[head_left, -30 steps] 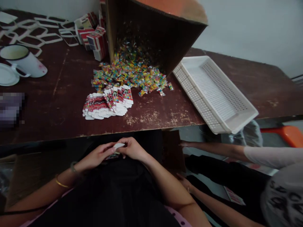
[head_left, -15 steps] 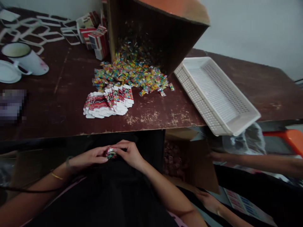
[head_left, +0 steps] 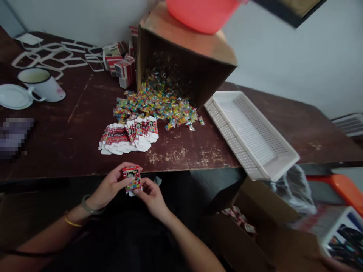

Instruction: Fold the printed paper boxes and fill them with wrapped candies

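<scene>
A small red printed carton [head_left: 131, 177] is held between both hands just in front of the table's near edge, its colourful face toward me and a white flap at its lower end. My left hand [head_left: 113, 182] grips it from the left, thumb across the face. At its lower right corner, my right hand [head_left: 151, 196] pinches near the white flap. Beyond them on the table lies a fanned stack of flat cartons [head_left: 127, 138], red with white flaps. Small clear packets of coloured candy [head_left: 159, 104] spill from a tipped cardboard box [head_left: 210, 56] behind the stack.
A white plastic basket [head_left: 255, 139] overhangs the table's front edge at right. Below stands an open cardboard box [head_left: 241, 241] containing small red packs. An enamel mug [head_left: 42, 85] and its lid [head_left: 15, 96] are at left; an orange stool [head_left: 346, 189] is at far right.
The carton has turned so its printed face shows, and the hands have risen closer to the table edge. My view has shifted. The other person's arms at right have mostly left view.
</scene>
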`<move>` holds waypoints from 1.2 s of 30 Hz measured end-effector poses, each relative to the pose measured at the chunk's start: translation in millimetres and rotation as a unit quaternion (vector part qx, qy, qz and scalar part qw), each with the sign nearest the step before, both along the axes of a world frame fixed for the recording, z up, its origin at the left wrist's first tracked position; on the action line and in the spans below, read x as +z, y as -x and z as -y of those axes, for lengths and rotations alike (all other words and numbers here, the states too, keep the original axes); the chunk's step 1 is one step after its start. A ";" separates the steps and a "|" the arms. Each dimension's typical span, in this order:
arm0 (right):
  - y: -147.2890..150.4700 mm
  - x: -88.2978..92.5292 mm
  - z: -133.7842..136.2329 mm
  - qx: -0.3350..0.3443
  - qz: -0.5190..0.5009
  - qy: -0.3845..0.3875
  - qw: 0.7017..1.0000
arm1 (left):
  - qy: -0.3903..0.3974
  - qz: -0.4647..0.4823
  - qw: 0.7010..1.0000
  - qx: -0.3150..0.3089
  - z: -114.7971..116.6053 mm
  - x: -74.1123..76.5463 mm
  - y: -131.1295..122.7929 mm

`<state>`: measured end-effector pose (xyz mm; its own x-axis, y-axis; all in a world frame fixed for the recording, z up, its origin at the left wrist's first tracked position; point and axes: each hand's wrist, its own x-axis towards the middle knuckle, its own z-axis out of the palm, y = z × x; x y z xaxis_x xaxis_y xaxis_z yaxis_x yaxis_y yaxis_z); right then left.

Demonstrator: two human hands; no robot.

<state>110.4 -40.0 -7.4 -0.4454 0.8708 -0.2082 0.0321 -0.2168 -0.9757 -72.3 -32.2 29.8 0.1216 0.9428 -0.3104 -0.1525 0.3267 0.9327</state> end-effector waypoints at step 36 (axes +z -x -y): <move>-53.2 48.9 -94.3 -0.013 0.126 -0.136 0.983 | 0.065 0.022 0.982 -0.174 -33.0 -20.9 -18.3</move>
<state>163.7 54.2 41.4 -0.3868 0.9197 -0.0667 0.2785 0.0475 -0.9593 -54.0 0.8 8.9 0.4458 0.7942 -0.4129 -0.0487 0.4821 0.8747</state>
